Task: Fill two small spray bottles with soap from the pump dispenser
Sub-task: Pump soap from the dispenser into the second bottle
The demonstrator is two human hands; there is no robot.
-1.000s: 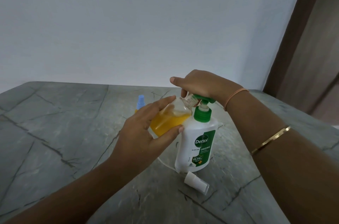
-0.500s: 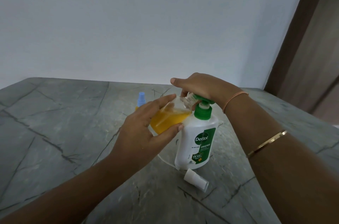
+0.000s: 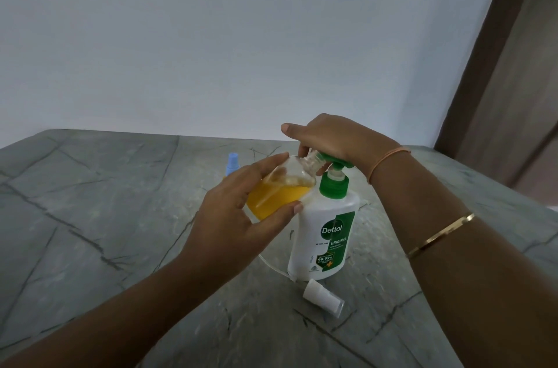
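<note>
A white Dettol pump dispenser (image 3: 326, 235) with a green pump head (image 3: 338, 163) stands on the grey stone table (image 3: 90, 216). My left hand (image 3: 238, 210) grips a small clear bottle (image 3: 277, 195), partly filled with orange soap. The bottle is tilted, with its open neck up against the pump nozzle. My right hand (image 3: 329, 138) lies on top of the pump head, fingers curled down over its front and thumb sticking out to the left. A second small spray bottle with a blue top (image 3: 232, 164) stands behind my left hand, mostly hidden.
A white spray cap (image 3: 323, 298) lies on its side on the table just in front of the dispenser, and its thin clear tube (image 3: 271, 266) curves off to the left. A white wall rises behind the table, and a brown door frame (image 3: 483, 65) stands at the right.
Both hands keep their hold and the bottle neck stays at the nozzle. Only my view has shifted slightly.
</note>
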